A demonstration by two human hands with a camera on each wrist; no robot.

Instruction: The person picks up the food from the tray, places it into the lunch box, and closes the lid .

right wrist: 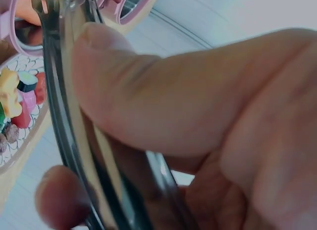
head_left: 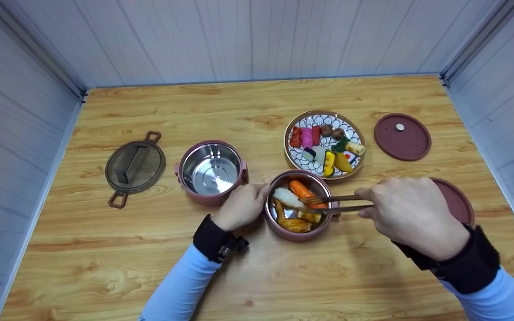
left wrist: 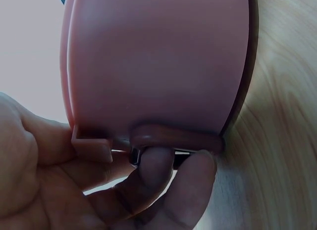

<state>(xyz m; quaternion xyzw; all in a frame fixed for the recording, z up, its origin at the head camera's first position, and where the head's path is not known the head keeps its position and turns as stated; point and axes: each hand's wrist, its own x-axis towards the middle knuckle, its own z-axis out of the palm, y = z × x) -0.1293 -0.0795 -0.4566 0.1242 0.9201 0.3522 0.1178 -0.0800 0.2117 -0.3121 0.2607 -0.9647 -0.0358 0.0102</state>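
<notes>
A pink steel-lined pot [head_left: 295, 235] in the head view holds a carrot [head_left: 300, 189], a white rice-like lump [head_left: 286, 197], a brown chicken wing [head_left: 295, 224] and a grilled yellowish piece [head_left: 310, 217]. At its left side my left hand [head_left: 241, 206] grips it, and in the left wrist view the fingers curl against the side handle [left wrist: 178, 137]. From the right, my right hand [head_left: 411, 214] holds metal tongs [head_left: 346, 198] with a fork-like tip. Their tips reach inside the pot, over the carrot's lower end; whether they pinch anything is unclear.
Behind the pot stands a patterned plate [head_left: 324, 119] of toy-like food pieces. A second pink pot [head_left: 212, 196] is left of it, beside a dark handled lid [head_left: 150, 171]. Two maroon lids [head_left: 411, 145] lie right, one partly behind my right hand. Walls border the table.
</notes>
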